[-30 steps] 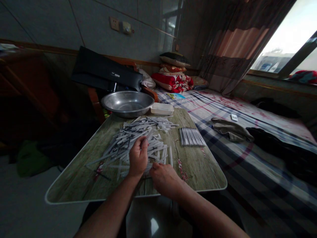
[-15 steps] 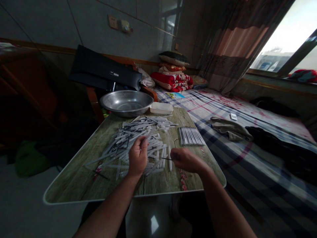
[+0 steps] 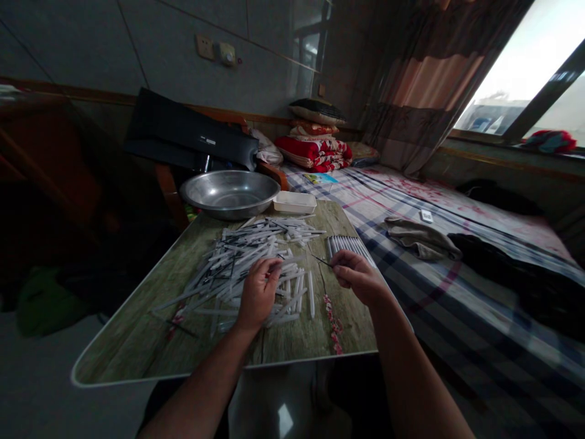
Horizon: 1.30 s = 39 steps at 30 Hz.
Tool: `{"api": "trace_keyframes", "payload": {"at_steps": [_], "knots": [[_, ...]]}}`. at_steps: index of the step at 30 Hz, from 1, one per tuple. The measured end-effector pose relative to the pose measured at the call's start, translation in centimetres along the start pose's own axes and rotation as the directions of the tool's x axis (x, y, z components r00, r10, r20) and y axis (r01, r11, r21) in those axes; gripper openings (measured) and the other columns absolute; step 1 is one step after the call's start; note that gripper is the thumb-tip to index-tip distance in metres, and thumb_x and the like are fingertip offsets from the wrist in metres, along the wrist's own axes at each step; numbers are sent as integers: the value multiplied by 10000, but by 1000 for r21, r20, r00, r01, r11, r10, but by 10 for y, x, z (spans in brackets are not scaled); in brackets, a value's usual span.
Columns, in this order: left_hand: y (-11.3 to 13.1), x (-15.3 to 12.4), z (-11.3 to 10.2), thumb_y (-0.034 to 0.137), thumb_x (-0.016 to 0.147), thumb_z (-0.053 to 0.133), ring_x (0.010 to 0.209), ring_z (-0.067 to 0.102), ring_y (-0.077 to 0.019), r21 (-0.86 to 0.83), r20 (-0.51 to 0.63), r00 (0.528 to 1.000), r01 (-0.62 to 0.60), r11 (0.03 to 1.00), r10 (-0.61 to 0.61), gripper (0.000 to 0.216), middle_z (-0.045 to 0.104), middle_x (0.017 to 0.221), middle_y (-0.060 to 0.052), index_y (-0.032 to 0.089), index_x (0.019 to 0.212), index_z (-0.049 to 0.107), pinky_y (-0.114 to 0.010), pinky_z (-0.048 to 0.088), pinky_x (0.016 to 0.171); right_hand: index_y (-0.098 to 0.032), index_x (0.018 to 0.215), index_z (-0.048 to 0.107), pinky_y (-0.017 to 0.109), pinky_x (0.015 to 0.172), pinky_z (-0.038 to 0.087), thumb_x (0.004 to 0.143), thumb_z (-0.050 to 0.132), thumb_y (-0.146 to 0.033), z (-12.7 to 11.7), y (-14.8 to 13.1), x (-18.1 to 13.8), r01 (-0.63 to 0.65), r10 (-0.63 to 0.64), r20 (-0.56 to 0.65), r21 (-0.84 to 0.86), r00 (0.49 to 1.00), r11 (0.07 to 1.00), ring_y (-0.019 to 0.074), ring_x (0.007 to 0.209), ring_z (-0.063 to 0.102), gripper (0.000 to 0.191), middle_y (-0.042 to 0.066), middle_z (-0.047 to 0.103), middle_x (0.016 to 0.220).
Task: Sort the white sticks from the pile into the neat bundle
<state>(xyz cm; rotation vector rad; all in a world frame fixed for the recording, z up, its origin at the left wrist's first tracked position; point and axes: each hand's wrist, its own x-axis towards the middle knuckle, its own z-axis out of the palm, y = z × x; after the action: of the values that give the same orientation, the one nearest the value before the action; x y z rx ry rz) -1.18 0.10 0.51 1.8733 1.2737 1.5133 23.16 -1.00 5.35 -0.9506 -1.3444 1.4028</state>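
Thin dark rod [image 3: 322, 261] over the counter [image 3: 299, 342], pinched by the fingers of my right hand [image 3: 360, 279], tip toward 10 o'clock. Knuckle bump could scatter tube row [image 3: 343, 245] at 12. Left hand [image 3: 258, 294] at 9: fingers curled, can't tell on what.

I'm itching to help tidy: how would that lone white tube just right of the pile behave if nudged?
The lone white tube looks slim, so it's probably light. It lies straight, which suggests stiffness. Its seemingly rounded body may roll on the flat tabletop.
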Motion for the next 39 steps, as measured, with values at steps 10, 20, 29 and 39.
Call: {"api": "trace_keyframes", "payload": {"at_steps": [10,20,29,39], "knots": [[-1,-1,1,259,921,515,952,586,-206,69,40,996,-88,994,86,175,659,977,-50,225,1016,658,-341,451,858,-165,845,566,169,400,190,697,682,-268,-6,1,0,-106,107,42,-24,993,994,36,441,316,215,-82,424,586],[4,-2,5,226,915,514,905,568,-213,107,158,961,-245,964,227,190,691,919,-49,218,990,689,-362,463,832,-152,818,601,155,396,232,689,680,-229,-27,-2,-2,-126,126,24,27,992,992,29,446,350,170,-56,479,630],[8,-3,5,275,933,479,915,633,-201,34,221,969,-122,992,111,210,691,941,-54,224,1008,668,-331,490,820,-183,789,559,361,713,530,765,608,-466,-4,-2,5,17,-24,24,268,999,963,180,777,612,288,59,609,894],[8,-6,4,271,934,484,967,650,-196,-76,313,946,-69,995,90,214,705,1024,-50,236,1062,651,-331,490,864,-211,883,533,154,447,316,683,764,-322,36,20,18,-112,99,54,370,994,922,62,560,423,325,-21,492,800]]}}
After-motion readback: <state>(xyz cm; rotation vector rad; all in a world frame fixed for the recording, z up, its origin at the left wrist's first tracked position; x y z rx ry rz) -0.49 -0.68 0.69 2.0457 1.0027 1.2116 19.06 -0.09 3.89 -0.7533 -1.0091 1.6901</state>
